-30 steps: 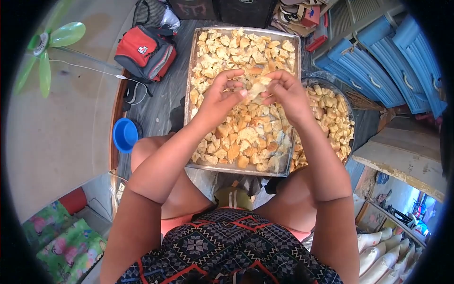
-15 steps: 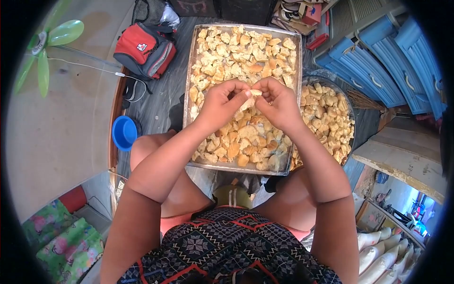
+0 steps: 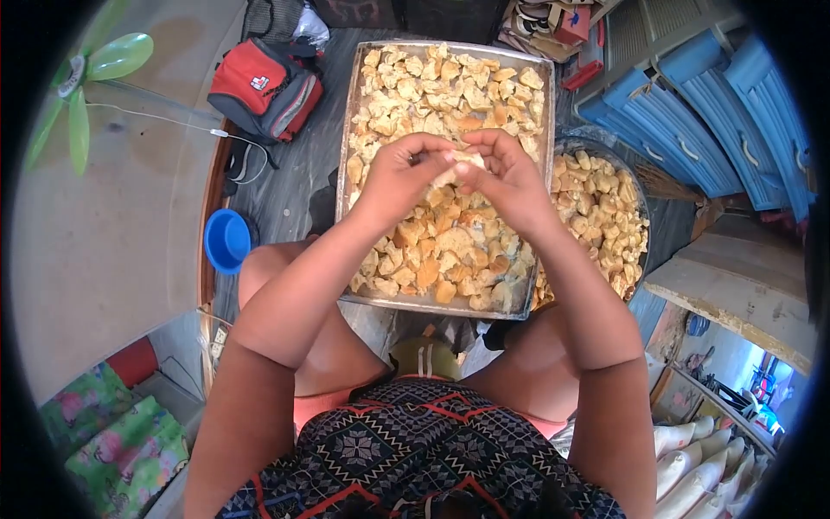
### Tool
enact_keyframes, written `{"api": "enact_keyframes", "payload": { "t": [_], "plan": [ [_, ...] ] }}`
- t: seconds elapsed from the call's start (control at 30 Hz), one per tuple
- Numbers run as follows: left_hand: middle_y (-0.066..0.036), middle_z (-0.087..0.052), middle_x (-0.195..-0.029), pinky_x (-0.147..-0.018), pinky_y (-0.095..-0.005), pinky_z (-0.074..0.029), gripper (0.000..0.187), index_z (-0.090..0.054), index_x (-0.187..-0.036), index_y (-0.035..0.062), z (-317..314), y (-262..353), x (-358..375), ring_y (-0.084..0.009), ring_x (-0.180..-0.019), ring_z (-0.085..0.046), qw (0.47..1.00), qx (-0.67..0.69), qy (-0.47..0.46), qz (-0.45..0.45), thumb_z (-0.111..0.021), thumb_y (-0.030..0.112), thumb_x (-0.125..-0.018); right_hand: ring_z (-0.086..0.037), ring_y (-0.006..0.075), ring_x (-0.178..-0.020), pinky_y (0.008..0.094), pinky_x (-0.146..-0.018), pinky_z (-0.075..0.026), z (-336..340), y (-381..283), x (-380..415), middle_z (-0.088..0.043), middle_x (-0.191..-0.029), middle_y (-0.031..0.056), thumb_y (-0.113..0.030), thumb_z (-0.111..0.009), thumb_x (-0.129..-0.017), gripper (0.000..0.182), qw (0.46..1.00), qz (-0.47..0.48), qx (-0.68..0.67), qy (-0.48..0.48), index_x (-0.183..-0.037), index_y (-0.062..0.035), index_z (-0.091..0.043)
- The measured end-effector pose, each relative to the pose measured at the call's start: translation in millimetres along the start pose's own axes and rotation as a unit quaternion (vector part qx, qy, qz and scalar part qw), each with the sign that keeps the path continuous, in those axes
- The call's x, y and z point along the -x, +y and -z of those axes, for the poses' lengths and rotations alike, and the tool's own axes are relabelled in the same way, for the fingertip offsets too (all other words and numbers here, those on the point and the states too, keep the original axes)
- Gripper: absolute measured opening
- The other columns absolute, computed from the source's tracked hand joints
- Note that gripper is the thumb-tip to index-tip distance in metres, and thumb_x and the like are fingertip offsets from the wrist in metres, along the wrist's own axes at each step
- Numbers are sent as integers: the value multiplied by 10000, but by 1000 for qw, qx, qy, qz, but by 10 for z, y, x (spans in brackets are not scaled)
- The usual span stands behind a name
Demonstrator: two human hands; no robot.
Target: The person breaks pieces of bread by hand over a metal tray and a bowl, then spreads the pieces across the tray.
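Between my two hands is a pale piece of bread, pinched by the fingers of both. My left hand grips its left side with thumb and forefinger. On the other side my right hand holds it, thumb in front and fingers curled behind. Both hands are over a large metal tray filled with torn bread pieces, some pale and crumbly, some with brown crust. A round basin of bread chunks stands right of the tray, partly hidden by my right forearm.
On the left are a blue bowl, a red and grey backpack and a green-bladed fan. Blue drawers stand at the right, beside a wooden ledge. My knees flank the tray's near edge.
Both hands keep hold of the bread piece. The fingers have shifted on it, with the right thumb now higher, and more of its pale inside shows.
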State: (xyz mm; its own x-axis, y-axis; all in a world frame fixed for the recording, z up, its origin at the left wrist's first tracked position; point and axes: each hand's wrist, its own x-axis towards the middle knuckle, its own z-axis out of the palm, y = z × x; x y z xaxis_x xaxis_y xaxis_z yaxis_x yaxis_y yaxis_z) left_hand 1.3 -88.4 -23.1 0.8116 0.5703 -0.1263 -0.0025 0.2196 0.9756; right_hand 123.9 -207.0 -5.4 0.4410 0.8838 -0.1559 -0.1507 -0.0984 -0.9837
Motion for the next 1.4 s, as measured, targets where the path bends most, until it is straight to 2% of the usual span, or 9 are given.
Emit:
{"api": "enact_keyframes", "payload": {
  "t": [0.13,0.43,0.6,0.93,1.13,1.2,1.27,1.33,1.4],
  "plan": [
    [-29,-599,-860,-726,-200,-417,128,-592,-932,2,-37,28,43,-66,-788,-523,998,-44,-29,22,-617,87,-840,-586,110,-664,228,-589,-492,4,25,-1,-572,-897,74,-105,-579,-867,186,1000,-5,14,-18,-1010,0,-523],
    [19,-543,-826,-688,-195,-389,104,-555,-944,30,-9,3,-3,-45,-738,-474,1000,17,17,-14,-586,80,-858,-575,143,-701,274,-656,-520,-26,18,-15,-568,-877,90,-95,-528,-895,134,964,-78,-237,91,-991,-7,-498],
    [-7,-578,-882,-695,-201,-404,135,-541,-971,41,42,45,-30,-65,-784,-522,981,154,-6,121,-579,123,-871,-556,142,-728,291,-687,-524,37,29,-23,-555,-920,90,-64,-504,-900,118,958,-92,-268,51,-1003,-8,-506],
    [-12,-585,-903,-730,-219,-411,142,-571,-967,36,28,22,41,-71,-808,-528,990,49,-81,102,-596,117,-853,-596,150,-675,267,-646,-502,37,42,12,-582,-897,87,-1,-617,-792,196,991,-75,-107,-3,-967,6,-528],
    [-9,-582,-886,-800,-230,-379,147,-592,-949,28,42,157,44,-77,-851,-500,986,42,-132,94,-604,122,-836,-573,153,-714,263,-607,-490,213,96,-22,-575,-879,80,51,-547,-761,157,934,-163,-316,-43,-899,-22,-528],
    [-6,-570,-909,-705,-213,-415,140,-577,-964,26,60,147,38,-71,-795,-517,991,43,-106,75,-596,96,-844,-558,154,-712,273,-596,-486,298,137,-67,-570,-859,69,63,-502,-738,177,890,-138,-435,14,-872,-50,-524],
    [-23,-562,-946,-696,-227,-428,167,-575,-991,26,76,141,31,-75,-818,-519,989,45,-97,99,-581,116,-851,-554,180,-808,302,-642,-516,449,127,-79,-545,-964,101,42,-475,-754,139,894,-119,-430,32,-849,-52,-513],
    [-64,-553,-999,-722,-278,-456,214,-555,-1041,24,-3,244,59,-129,-848,-543,983,64,37,171,-519,145,-868,-519,225,-942,341,-701,-544,323,-63,-91,-482,-1103,135,-5,-465,-799,83,951,-142,-243,126,-867,-23,-508],
    [-94,-536,-1037,-806,-295,-424,311,-527,-1095,73,85,38,39,-198,-969,-523,960,227,-26,165,-394,65,-813,-478,269,-1047,362,-732,-557,240,41,-36,-415,-1203,164,-60,-476,-844,146,962,-129,-234,61,-968,2,-521]
  ]
}}
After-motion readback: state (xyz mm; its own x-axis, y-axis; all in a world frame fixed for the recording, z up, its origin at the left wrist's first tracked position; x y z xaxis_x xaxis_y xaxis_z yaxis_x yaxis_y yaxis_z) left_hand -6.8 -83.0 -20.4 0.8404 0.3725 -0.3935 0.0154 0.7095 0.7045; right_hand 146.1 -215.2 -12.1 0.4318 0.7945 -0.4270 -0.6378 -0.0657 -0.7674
